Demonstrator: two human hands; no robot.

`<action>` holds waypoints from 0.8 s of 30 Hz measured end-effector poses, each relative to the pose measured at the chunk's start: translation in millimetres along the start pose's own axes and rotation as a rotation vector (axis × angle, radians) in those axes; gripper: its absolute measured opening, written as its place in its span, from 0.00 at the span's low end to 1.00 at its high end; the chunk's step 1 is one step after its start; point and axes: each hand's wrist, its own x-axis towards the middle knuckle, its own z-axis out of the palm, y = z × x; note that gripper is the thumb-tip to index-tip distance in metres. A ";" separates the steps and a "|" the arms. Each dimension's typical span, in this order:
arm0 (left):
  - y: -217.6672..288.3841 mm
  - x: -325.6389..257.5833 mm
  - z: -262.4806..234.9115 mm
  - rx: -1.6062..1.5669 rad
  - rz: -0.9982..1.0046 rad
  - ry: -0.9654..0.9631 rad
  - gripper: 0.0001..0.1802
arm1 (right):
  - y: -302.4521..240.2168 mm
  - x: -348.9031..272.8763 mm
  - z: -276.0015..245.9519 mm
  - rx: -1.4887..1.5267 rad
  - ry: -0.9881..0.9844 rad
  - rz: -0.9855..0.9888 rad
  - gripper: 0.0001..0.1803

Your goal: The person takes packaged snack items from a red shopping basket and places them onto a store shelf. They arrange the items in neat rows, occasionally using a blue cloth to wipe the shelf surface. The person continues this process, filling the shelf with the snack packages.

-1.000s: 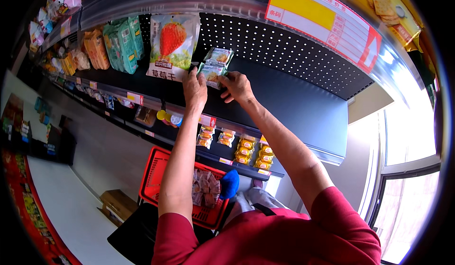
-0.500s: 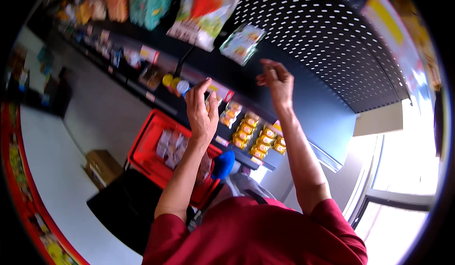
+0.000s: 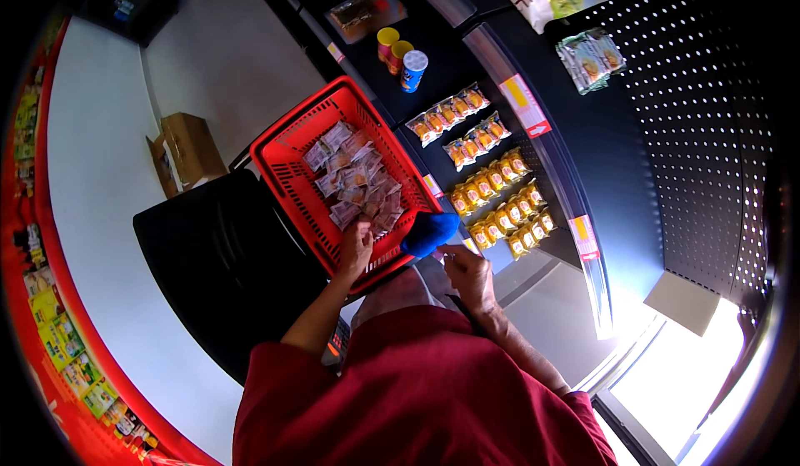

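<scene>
A red plastic basket point(image 3: 265, 151) stands in front of me, holding a pile of small clear-and-pink snack packets point(image 3: 340, 160). My left hand point(image 3: 357, 251) reaches over its near side, fingers slightly bent and apart beside the nearest packets; I cannot tell whether the fingertips touch them. At the basket's near right corner sits a blue, rounded, soft-looking object point(image 3: 430, 233). Just right of it is my right hand point(image 3: 469, 278), its fingers curled in and the index finger pointing toward the blue object. Nothing shows in that hand.
Shelves to the right carry rows of yellow-wrapped cakes point(image 3: 498, 184), a blue canister point(image 3: 413, 71) and yellow-topped cups point(image 3: 388, 41). Green-white sachets point(image 3: 590, 59) lie on the upper shelf, against the perforated panel point(image 3: 700, 124). A black seat-like surface point(image 3: 221, 254) and a cardboard box point(image 3: 190, 151) are left.
Both hands have dropped from the upper shelf down to the basket. The view has turned and lowered, so the basket shows in full. The sachets stay on the shelf.
</scene>
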 end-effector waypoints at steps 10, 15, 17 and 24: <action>-23.5 140.1 -19.3 0.342 -0.035 -0.006 0.20 | 4.3 18.6 10.6 -0.066 -0.062 0.091 0.10; -55.2 207.7 5.2 0.066 -0.291 0.105 0.22 | 33.1 18.2 17.2 -0.054 -0.077 0.121 0.09; -97.0 221.7 25.3 -0.106 -0.369 0.243 0.20 | 33.7 17.3 21.0 -0.078 -0.110 0.109 0.09; -146.5 257.6 51.3 -0.268 -0.844 0.137 0.30 | 48.1 15.3 28.4 -0.197 -0.186 0.166 0.10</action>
